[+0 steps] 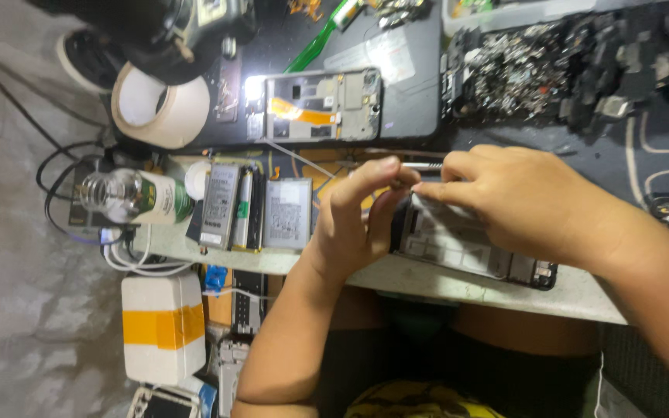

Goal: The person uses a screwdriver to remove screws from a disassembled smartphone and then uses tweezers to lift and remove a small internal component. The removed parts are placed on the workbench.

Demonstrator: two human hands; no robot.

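Observation:
An opened phone lies on the bench edge with its back cover off and its inner parts showing. My left hand grips the phone's left end, thumb and forefinger raised over it. My right hand rests on top of the phone and pinches thin metal tweezers, whose tip points left toward my left fingertips. Whatever is held at the tweezer tip is too small to tell.
A bare phone frame lies on a dark mat under a bright lamp. Several flat batteries stand left of my hands, beside a bottle and a tape roll. A heap of small metal parts fills the top right. A white box with orange tape sits below the bench.

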